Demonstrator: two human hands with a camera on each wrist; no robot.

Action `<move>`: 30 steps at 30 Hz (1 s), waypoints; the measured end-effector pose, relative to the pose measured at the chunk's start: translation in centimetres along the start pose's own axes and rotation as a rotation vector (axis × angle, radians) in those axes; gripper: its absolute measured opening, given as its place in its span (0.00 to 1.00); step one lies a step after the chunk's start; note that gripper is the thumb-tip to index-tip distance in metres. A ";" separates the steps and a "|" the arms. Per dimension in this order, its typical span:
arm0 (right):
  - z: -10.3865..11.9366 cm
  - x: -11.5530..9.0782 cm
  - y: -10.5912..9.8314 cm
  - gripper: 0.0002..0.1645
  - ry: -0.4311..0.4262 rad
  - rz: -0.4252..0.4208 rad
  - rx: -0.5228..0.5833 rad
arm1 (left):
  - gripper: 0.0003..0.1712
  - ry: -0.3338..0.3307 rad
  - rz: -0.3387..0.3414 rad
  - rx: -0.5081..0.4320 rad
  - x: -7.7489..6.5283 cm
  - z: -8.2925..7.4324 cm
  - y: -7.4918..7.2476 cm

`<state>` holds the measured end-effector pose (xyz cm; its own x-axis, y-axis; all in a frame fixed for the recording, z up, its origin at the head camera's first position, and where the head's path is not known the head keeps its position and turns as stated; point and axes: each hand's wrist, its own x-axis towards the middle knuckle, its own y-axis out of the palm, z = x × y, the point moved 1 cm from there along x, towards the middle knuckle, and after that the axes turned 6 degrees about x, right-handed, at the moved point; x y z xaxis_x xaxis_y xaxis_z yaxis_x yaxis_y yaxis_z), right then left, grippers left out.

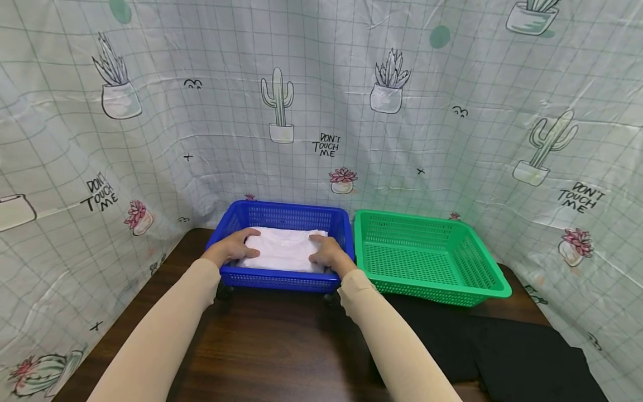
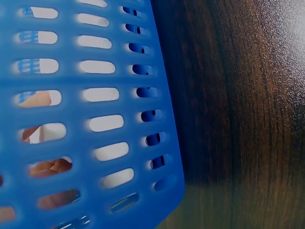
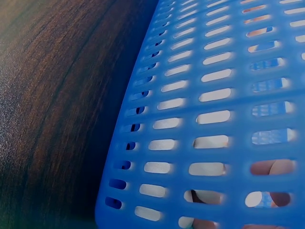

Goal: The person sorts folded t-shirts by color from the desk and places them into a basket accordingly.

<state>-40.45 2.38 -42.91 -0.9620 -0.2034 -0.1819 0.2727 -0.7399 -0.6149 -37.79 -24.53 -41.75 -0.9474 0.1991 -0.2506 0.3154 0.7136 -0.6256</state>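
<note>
A folded white cloth (image 1: 283, 250) lies inside the blue plastic basket (image 1: 281, 282). My left hand (image 1: 235, 245) holds the cloth by its left end, thumb and fingertips showing on top. At the opposite end my right hand (image 1: 330, 254) grips it the same way. Both wrists pass over the basket's front corners. In the left wrist view, slots of the blue basket (image 2: 71, 81) show bits of the white cloth (image 2: 102, 95) and skin behind them. Through the basket wall (image 3: 186, 109) in the right wrist view, white cloth (image 3: 214, 117) and fingers (image 3: 264, 167) show in parts.
A green plastic basket (image 1: 432, 290) with nothing in it stands right of the blue one. Black cloth (image 1: 527, 357) lies spread at the front right of the dark wooden table (image 1: 261, 346). A cactus-print curtain (image 1: 301, 100) hangs behind and along both sides.
</note>
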 end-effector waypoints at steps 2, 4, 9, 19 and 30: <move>0.1 0.0 0.0 0.42 0.016 0.003 -0.015 | 0.38 0.000 0.007 0.011 0.1 0.0 0.0; 0.2 0.0 0.0 0.41 0.027 0.004 -0.032 | 0.37 -0.003 0.018 0.021 0.2 0.2 0.0; 0.2 -0.2 0.1 0.40 0.036 0.011 -0.108 | 0.38 -0.026 0.042 0.022 0.5 0.4 -0.1; 0.1 -0.4 0.0 0.39 0.014 0.033 -0.186 | 0.38 -0.055 0.050 0.045 1.3 0.6 0.0; 0.3 -0.9 -0.1 0.39 -0.007 0.037 -0.187 | 0.37 -0.060 0.050 0.132 1.4 0.7 0.1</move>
<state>-39.58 2.42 -42.49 -0.9513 -0.2327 -0.2022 0.3041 -0.6000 -0.7399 -39.06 -24.70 -42.68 -0.9266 0.1889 -0.3252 0.3704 0.6082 -0.7021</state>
